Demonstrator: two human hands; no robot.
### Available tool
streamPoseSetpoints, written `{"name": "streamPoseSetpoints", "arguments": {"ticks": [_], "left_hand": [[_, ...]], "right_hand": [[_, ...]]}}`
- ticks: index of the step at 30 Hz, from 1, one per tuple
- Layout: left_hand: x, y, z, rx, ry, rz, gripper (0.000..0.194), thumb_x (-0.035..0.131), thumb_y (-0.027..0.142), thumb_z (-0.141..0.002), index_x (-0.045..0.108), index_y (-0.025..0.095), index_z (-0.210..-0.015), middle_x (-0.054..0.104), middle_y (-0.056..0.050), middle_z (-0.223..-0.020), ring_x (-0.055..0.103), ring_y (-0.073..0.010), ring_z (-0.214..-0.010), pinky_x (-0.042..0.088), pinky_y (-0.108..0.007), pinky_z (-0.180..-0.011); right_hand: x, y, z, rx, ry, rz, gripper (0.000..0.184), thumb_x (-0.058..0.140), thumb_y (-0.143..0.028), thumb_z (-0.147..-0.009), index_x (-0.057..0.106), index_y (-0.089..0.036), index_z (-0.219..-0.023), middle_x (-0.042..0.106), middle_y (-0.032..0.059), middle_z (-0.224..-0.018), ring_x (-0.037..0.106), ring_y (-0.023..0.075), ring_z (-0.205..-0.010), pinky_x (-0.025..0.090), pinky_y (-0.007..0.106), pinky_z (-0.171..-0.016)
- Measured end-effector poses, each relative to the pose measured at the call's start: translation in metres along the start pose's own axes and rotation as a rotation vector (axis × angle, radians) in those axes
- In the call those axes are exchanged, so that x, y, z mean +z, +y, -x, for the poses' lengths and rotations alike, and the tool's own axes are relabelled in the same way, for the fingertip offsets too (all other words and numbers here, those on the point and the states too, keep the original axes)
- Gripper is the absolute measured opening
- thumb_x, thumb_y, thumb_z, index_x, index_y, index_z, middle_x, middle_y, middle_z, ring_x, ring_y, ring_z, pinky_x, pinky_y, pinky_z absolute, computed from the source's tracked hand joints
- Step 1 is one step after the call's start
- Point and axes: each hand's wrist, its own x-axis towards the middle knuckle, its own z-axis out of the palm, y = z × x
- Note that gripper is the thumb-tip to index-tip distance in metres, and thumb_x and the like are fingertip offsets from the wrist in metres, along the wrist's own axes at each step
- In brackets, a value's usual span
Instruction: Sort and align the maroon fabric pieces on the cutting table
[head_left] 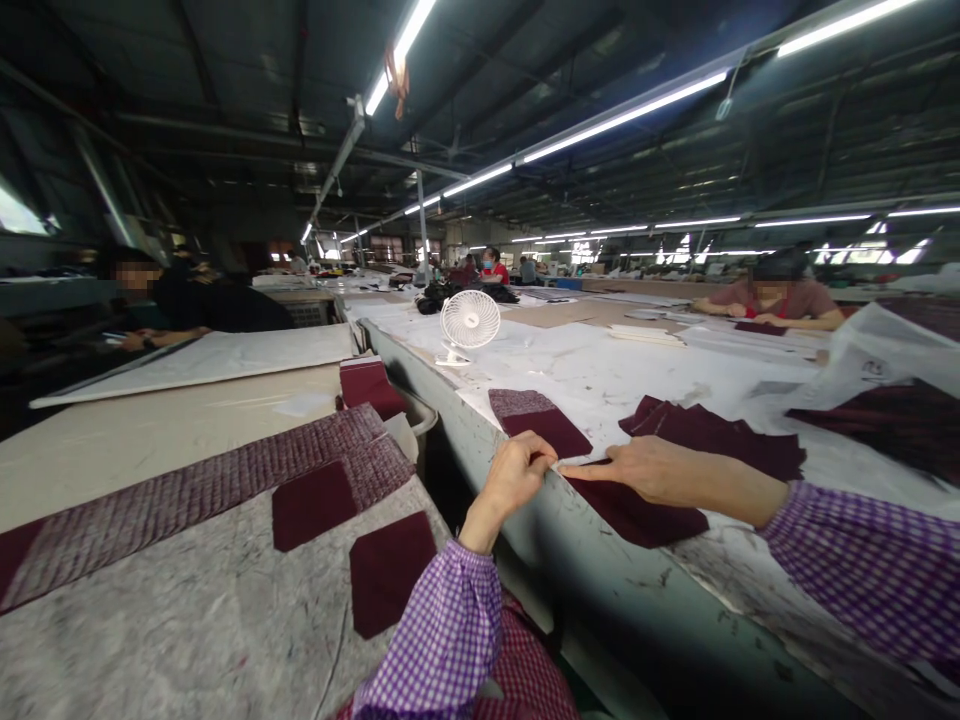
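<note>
I view the station from the head camera. The maroon panel (637, 512), the workpiece, lies right of the frame's center, along the near edge of the white-covered table (562, 365).

Left hand (514, 472): positioned at the panel's far-left corner, at the table edge. Thumb and index fingertips are together; I cannot tell what, if anything, is clamped between them.

Right hand (664, 472): placed over the panel, palm down. The index finger is extended to the same corner, its tip just beside the left fingertips. I cannot tell whether its thumb and remaining fingers are together or apart.

Adjacent items on this table: a two-tone piece (541, 421), mottled and maroon, lies just beyond the left hand. A fanned maroon stack (720, 437) lies beyond the right hand. A translucent plastic bag (881, 350) occupies the right side of the frame. A white clip fan (470, 320) stands upright near the upper center.

Lower left: the gray mottled surface (217, 610) carries a ribbed strip (202, 500) and two maroon pieces (394, 575).

Upper right: a co-worker (780, 295) leans over the table, both arms on its surface.
</note>
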Motion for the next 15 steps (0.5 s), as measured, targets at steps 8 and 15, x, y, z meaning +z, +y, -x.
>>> {"name": "streamPoseSetpoints", "arguments": {"ticks": [8,15], "left_hand": [[0.000,-0.004,-0.005,0.059,-0.096,-0.288,0.032,0.059,0.038,-0.086,0.063,0.017,-0.110,0.064,-0.007,-0.111,0.055,-0.0219,-0.103,0.042,-0.036,-0.093],[0.005,0.012,-0.022,-0.018,-0.106,-0.497,0.021,0.061,0.032,-0.083,0.066,0.019,-0.099,0.064,-0.007,-0.104,0.055,-0.0247,-0.102,0.044,-0.037,-0.090]], "right_hand": [[0.012,0.005,0.002,0.277,0.107,-0.346,0.041,0.051,-0.028,-0.087,0.058,-0.027,-0.127,0.066,0.0067,-0.092,0.059,0.0210,-0.082,0.042,0.031,-0.072],[0.042,0.093,0.051,0.664,0.109,-0.522,0.030,0.048,-0.032,-0.084,0.066,-0.019,-0.104,0.069,0.0043,-0.076,0.063,0.0211,-0.070,0.044,0.032,-0.066]]}}
